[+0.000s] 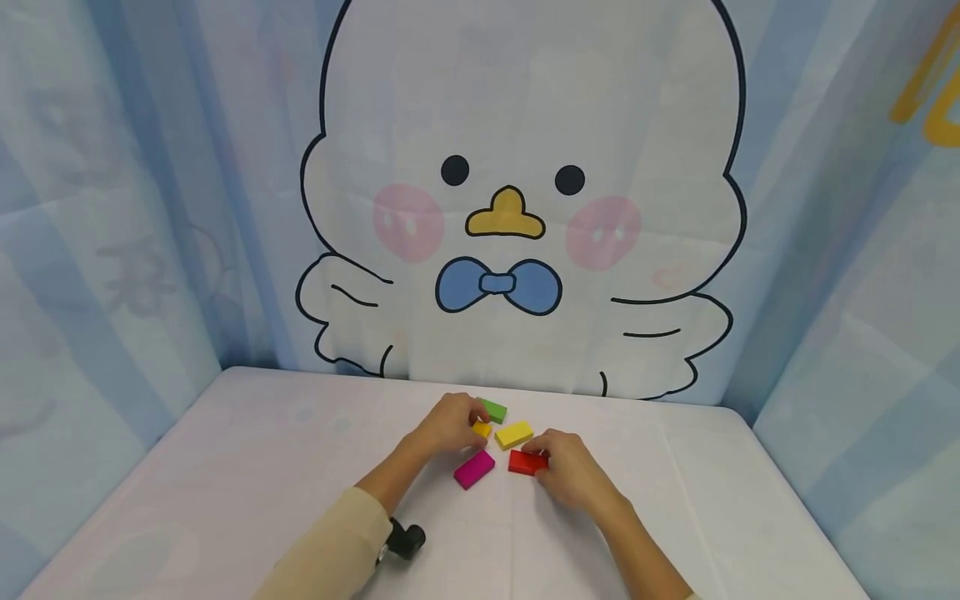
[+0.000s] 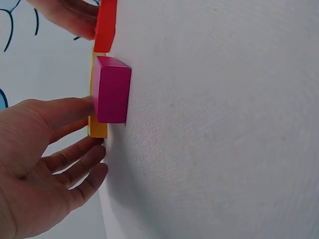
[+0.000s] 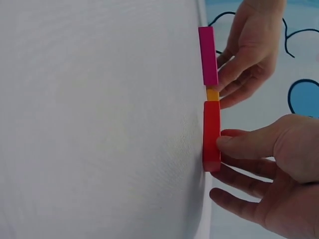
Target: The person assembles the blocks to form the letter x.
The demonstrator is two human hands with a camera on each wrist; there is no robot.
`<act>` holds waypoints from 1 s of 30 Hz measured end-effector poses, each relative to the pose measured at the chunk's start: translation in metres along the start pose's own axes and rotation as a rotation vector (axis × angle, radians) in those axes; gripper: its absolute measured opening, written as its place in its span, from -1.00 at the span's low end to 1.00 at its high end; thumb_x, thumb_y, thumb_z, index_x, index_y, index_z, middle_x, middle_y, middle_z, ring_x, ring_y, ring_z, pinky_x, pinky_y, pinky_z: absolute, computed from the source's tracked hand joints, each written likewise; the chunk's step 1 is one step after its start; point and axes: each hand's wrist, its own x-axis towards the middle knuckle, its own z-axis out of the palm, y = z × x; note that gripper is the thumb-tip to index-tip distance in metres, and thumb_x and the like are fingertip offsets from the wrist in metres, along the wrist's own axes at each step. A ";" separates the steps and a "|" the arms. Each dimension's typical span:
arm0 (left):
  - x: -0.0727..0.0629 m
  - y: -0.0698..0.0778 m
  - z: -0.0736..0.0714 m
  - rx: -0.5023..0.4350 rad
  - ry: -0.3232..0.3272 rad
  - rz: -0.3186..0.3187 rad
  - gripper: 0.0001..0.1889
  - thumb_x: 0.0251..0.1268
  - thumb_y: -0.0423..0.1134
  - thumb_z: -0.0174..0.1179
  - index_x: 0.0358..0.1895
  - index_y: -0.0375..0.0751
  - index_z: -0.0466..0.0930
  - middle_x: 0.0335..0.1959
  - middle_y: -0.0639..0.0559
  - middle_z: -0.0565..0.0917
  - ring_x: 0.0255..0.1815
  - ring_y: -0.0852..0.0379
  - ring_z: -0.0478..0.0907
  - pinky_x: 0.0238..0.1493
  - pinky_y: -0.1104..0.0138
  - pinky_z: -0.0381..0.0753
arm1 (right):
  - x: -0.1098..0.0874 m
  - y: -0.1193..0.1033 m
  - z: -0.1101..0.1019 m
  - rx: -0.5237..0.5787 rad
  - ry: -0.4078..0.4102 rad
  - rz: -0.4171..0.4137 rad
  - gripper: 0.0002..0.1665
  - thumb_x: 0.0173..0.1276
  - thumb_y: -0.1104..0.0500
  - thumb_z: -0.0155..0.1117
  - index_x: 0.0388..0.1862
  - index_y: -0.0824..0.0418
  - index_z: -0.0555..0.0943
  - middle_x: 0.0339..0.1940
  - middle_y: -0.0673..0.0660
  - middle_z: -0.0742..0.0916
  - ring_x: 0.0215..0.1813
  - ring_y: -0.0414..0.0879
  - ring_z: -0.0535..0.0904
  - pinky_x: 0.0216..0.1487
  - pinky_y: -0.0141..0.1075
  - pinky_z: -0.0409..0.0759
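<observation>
Several coloured blocks lie close together on the white-covered table. My left hand (image 1: 452, 423) pinches an orange block (image 1: 482, 429) between thumb and fingers, on the group's left side. With thumb and fingers my right hand (image 1: 573, 468) grips the red block (image 1: 527, 462) at its right end. A magenta block (image 1: 474, 469) lies nearest to me, just below the left hand. Between the hands rests a yellow block (image 1: 513, 434). Behind the left fingertips is a green block (image 1: 492, 410). In the left wrist view, the magenta block (image 2: 114, 92) partly hides the orange one.
The table (image 1: 247, 467) has a pale cloth over it. Behind it hangs a curtain (image 1: 517, 100) with a cartoon bird, and more curtain stands at both sides. A black device (image 1: 406, 540) is strapped at the left wrist.
</observation>
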 end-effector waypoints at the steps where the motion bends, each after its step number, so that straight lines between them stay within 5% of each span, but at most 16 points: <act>1: 0.000 0.000 0.000 -0.005 0.000 -0.004 -0.69 0.19 -0.26 0.54 0.00 -0.12 0.75 -0.14 0.01 0.66 -0.15 0.08 0.54 0.02 0.23 0.70 | 0.000 0.000 0.000 0.001 -0.004 0.005 -0.59 0.22 0.47 0.44 0.04 0.21 0.79 -0.10 0.06 0.76 -0.06 -0.06 0.61 0.11 -0.06 0.72; 14: -0.004 0.002 -0.007 0.003 -0.007 -0.029 -0.72 0.20 -0.29 0.52 -0.01 -0.10 0.77 -0.10 -0.02 0.67 -0.12 0.07 0.54 0.00 0.26 0.73 | 0.004 0.000 -0.001 0.005 -0.027 0.021 -0.62 0.23 0.45 0.46 0.03 0.21 0.80 -0.13 0.06 0.75 -0.06 -0.07 0.61 0.12 -0.05 0.73; 30: -0.021 0.012 -0.015 0.017 0.003 0.036 -0.69 0.21 -0.32 0.51 0.03 -0.17 0.77 -0.06 -0.03 0.70 -0.08 0.07 0.59 0.01 0.26 0.75 | 0.007 0.001 0.000 0.000 -0.048 0.029 -0.60 0.22 0.42 0.49 0.06 0.21 0.78 -0.11 0.05 0.75 0.00 -0.05 0.63 0.22 0.02 0.69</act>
